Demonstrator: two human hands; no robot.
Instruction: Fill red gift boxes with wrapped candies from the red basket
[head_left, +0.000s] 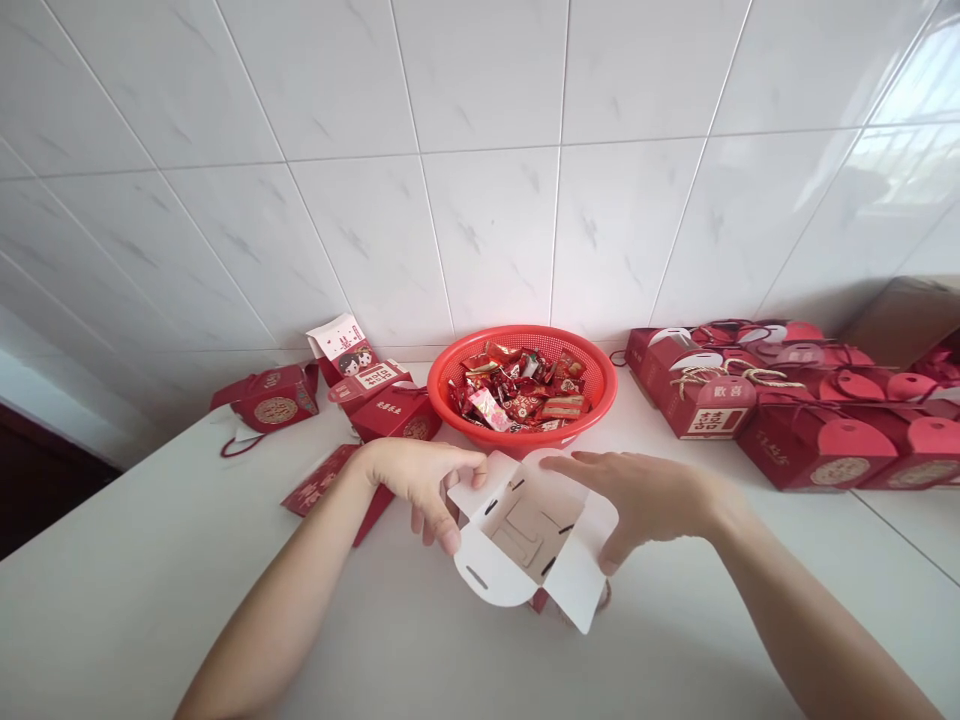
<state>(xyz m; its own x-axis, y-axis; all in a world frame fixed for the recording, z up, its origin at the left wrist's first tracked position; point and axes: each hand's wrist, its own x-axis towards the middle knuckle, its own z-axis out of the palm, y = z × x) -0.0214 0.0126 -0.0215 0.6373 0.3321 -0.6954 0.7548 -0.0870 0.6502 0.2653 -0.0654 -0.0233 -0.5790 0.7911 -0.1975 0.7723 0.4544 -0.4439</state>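
Two bare forearms reach in from the near edge of a white countertop [150,590]. Between the hands, at the middle of the scene, is a partly folded gift box of thin card [517,530]. Its upward face is white and pierced with narrow slots, its rounded flaps stand at angles, and a little red shows beneath it. The left hand [420,490] holds the box's left side in a narrow grip, closed around a flap edge. The right hand [641,505] takes a wider hold on the right side, with its fingers [592,465] spread over a flap. Whether it pinches the card firmly, I cannot tell. With a hand at each side, the card stays open and its slots face upward.

Just beyond the box sits a round red plastic colander [525,338] heaped with foil-wrapped sweets [521,390]. To the far right, red gift boxes with rope handles [814,450] stand crowded together. To the far left lie a red box on its side [274,408] and loose red-and-white card pieces [345,350]. A white tiled wall [487,200] rises behind everything.
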